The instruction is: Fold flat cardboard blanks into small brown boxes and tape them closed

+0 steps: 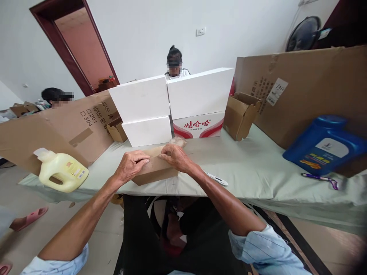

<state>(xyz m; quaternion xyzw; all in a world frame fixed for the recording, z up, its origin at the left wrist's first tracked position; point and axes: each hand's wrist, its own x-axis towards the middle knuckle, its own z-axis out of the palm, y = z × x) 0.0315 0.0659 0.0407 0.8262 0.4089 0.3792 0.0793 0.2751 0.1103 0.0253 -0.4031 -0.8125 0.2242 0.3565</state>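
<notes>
A closed brown cardboard box (156,175) lies on the pale green tablecloth in front of me. My left hand (132,163) rests on the left of its top, thumb and fingers pinched together near the middle seam. On the right of the top, my right hand (175,156) has its fingers curled in a pinch at the same seam. Whatever sits between the fingertips of either hand is too small to name. Crumpled clear plastic (178,141) shows just behind my right hand. A white utility knife (217,178) lies right of the box, beside my right forearm.
White boxes (200,91) stand stacked behind the work spot. Small open cartons (240,118) flank them. A yellow jug (64,172) stands left; a blue bottle (325,145) and purple razor (321,177) are right. Large cardboard panels (304,91) border the table (252,183). Two people are beyond.
</notes>
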